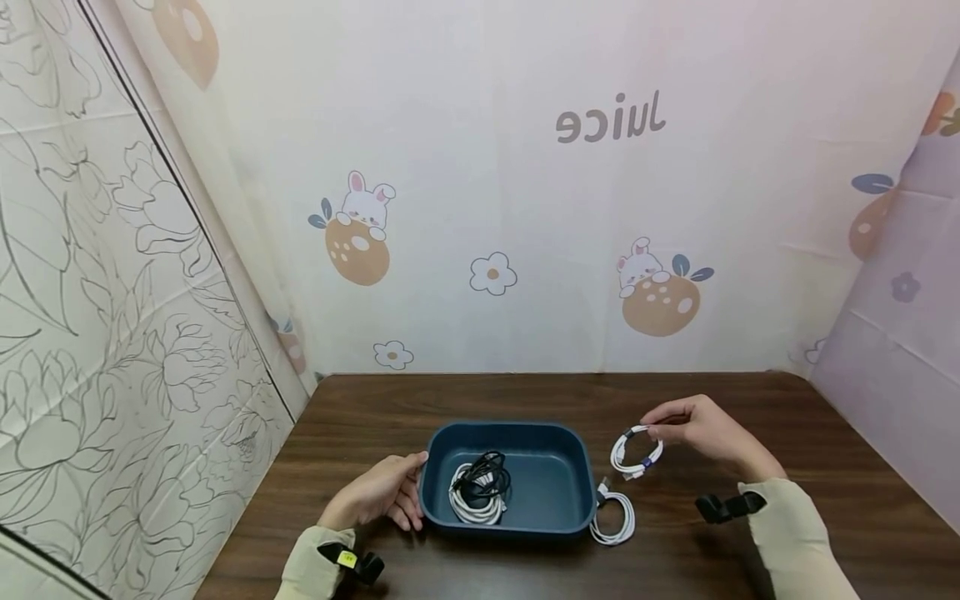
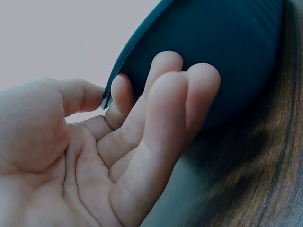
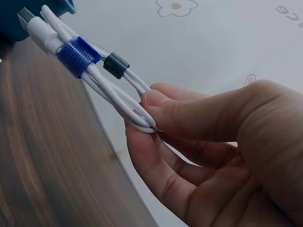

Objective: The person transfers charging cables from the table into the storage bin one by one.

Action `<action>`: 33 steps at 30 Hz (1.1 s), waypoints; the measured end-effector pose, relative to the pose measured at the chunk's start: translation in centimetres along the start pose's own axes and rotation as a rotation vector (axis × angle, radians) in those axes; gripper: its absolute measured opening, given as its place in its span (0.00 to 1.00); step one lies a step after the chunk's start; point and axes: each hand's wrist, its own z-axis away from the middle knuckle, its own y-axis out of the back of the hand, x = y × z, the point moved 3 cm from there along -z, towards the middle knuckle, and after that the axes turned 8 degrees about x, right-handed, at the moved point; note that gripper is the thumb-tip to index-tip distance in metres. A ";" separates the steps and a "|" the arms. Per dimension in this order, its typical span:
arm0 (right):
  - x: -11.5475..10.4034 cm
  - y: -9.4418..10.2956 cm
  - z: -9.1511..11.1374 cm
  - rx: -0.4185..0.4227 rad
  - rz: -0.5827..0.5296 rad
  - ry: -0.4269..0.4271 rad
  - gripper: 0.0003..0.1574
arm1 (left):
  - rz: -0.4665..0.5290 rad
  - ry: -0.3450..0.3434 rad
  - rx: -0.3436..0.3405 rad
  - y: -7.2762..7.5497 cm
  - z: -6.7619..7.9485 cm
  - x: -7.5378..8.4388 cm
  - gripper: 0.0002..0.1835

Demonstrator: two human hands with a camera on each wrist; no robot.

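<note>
Head view shows the right hand (image 1: 701, 429) out past the right end of the blue box (image 1: 547, 492). Its thumb and fingertips pinch one side of a held white ring of cable (image 3: 110, 96), with no gap left over. That ring hangs to the left of the grip, up off the table (image 1: 840, 467), between the hand and the box. The box's long side runs left to right. The left hand (image 1: 382, 492) is at the far end, with its thumb and first finger pinching the rim and its other fingers by the wall.

Now count: one box, two hands, one ring held, with two bands, and one loose white coil (image 1: 613, 539) just beside the box. Inside, one black cable (image 1: 474, 477) lies on white cable (image 1: 468, 514); I cannot tell how many white ones.
</note>
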 end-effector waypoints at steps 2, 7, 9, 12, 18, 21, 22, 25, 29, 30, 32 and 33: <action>-0.2 0.0 -0.1 -0.002 0.015 0.006 0.11 | 0.004 0.007 0.002 0.0 0.0 -0.1 0.32; -1.0 0.0 -0.4 0.001 0.035 -0.003 0.11 | 0.004 0.006 0.007 -0.1 0.1 -0.1 0.32; -1.4 0.0 -0.6 -0.001 0.039 0.003 0.11 | 0.004 0.005 0.009 -0.1 0.1 -0.1 0.32; -1.9 -0.1 -0.9 -0.004 0.037 0.017 0.11 | 0.005 0.006 0.010 -0.1 0.0 0.0 0.32; -2.7 -0.7 -1.5 -0.011 0.020 0.040 0.11 | -0.001 0.001 0.016 0.0 0.1 -0.3 0.32; -3.0 -1.2 -2.0 -0.015 0.005 0.043 0.11 | -0.002 0.001 0.018 0.2 0.1 -0.3 0.32; -3.1 -1.3 -2.1 -0.016 0.001 0.043 0.11 | -0.002 0.000 0.015 0.3 0.1 -0.3 0.31; -3.4 -1.6 -2.5 -0.013 -0.010 0.047 0.11 | -0.001 -0.002 0.008 0.3 0.1 -0.2 0.31; -3.7 -1.9 -2.9 -0.017 -0.025 0.043 0.11 | -0.004 -0.002 0.007 0.3 0.0 -0.2 0.32; -3.9 -2.0 -3.0 -0.021 -0.033 0.043 0.12 | -0.004 -0.001 0.009 0.3 -0.1 -0.2 0.32; -4.1 -2.3 -3.3 -0.031 -0.041 0.043 0.12 | -0.006 -0.002 0.015 0.3 -0.1 -0.1 0.32; -4.2 -2.4 -3.4 -0.034 -0.044 0.046 0.12 | -0.006 -0.001 0.016 0.3 -0.1 -0.1 0.32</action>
